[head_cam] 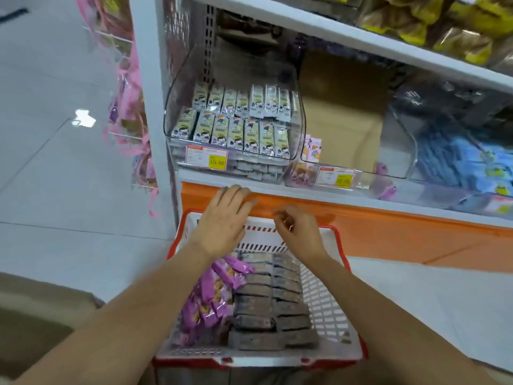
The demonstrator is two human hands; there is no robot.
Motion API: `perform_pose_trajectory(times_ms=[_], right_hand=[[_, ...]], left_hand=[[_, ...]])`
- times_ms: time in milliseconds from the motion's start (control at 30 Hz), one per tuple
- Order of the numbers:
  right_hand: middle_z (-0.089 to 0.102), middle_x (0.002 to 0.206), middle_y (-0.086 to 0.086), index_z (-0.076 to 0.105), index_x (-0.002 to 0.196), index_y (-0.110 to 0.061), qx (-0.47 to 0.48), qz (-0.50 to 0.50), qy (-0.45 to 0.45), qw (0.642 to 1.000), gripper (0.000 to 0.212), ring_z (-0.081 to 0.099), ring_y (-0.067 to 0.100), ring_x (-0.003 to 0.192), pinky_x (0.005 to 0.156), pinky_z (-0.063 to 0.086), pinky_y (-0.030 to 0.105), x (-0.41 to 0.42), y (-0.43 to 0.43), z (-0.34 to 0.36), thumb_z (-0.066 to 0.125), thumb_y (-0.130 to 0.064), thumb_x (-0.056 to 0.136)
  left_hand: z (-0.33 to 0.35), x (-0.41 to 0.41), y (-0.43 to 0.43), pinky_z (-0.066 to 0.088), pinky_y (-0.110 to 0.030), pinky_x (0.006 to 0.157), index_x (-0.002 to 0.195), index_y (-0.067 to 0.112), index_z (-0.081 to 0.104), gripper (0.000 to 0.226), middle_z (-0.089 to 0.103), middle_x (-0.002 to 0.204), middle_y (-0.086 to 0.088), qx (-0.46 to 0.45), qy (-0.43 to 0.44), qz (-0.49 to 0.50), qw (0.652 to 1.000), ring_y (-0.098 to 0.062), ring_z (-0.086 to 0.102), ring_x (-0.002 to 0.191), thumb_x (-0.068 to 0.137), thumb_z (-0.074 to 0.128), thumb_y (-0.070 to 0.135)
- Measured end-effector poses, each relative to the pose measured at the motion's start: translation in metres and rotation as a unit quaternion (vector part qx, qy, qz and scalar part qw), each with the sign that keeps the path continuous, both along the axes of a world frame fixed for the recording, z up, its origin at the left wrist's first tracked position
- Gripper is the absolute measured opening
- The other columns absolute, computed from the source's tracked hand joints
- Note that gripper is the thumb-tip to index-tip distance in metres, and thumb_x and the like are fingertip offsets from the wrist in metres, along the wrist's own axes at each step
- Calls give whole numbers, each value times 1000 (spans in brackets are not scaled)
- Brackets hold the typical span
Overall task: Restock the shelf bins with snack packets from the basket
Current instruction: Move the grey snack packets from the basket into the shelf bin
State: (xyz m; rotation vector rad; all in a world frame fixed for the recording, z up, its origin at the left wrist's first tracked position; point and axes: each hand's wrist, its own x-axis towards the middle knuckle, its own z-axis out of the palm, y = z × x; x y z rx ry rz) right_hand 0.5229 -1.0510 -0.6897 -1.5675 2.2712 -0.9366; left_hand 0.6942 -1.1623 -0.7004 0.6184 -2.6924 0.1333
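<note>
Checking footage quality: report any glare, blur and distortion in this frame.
Head view: a glare patch on the floor; wide-angle bending of the shelf edge; clear bins reflective; left hand and right hand slightly motion-blurred; price tags unreadably soft.

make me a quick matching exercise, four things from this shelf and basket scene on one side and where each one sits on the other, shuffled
Things:
1. purple packets
2. grey-brown packets
3. cream packets
4. left hand

Places:
A. clear bin at the shelf's left end
B. right part of the basket
C. above the basket's far edge
D. left part of the basket

Pairs: 1-D, 2-B, 3-A, 4-C
</note>
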Motion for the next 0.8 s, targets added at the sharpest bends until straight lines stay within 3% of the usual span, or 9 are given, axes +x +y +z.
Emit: perform_pose_trajectory(times_ms=[133,233,367,433,567,633,700,800], right_hand=[[64,91,-1,70,105,-17,82,-52,-43,994,19,57,8,64,67,49,28,-17,28,-57,61,-10,90],[62,98,2,67,110,-14,137,-73,-63,986,20,57,11,69,69,49,27,-26,40,-92,59,-13,93],[61,110,2,63,119,-17,213,-89,-92,969,25,58,12,79,69,43,21,-33,45,-127,57,-17,94],[61,115,4,61,124,-17,235,-95,-107,961,31,58,14,88,74,44,23,-36,45,-144,59,-16,93],[57,127,12,57,130,-11,293,-97,-117,944,37,59,28,106,82,45,28,-42,42,-170,60,-16,94],[54,131,11,54,133,-11,323,-93,-134,932,41,59,28,102,84,48,34,-42,36,-178,61,-19,93],[55,134,7,52,137,-14,327,-94,-152,928,47,63,25,100,87,54,39,-40,28,-184,63,-27,92],[52,142,3,48,141,-19,352,-91,-153,919,55,55,26,123,102,47,43,-39,15,-196,61,-38,91]], left_hand=[[-29,-12,3,27,-43,108,136,13,50,70,52,133,-12,43,-78,-8,996,-31,43,126,71,74,24],[-51,-19,1,17,-42,118,153,14,23,76,32,152,-9,100,-152,37,983,-28,25,142,90,60,36],[-78,-21,-3,2,-45,122,156,10,1,86,14,160,-11,128,-207,91,966,-30,9,149,94,51,40],[-91,-19,-7,2,-47,122,156,11,1,92,17,160,-12,145,-205,108,962,-31,11,149,90,59,36],[-110,-15,-11,16,-52,120,155,10,20,95,35,153,-14,144,-170,107,969,-34,28,144,76,72,25],[-115,-15,-11,20,-53,119,153,9,26,93,40,150,-15,138,-149,101,974,-36,33,141,74,73,22],[-118,-16,-11,18,-53,120,154,10,25,91,39,152,-15,134,-143,105,975,-35,31,142,77,71,22],[-118,-15,-11,10,-51,122,156,13,15,87,30,157,-12,143,-148,112,972,-32,22,146,84,64,25]])
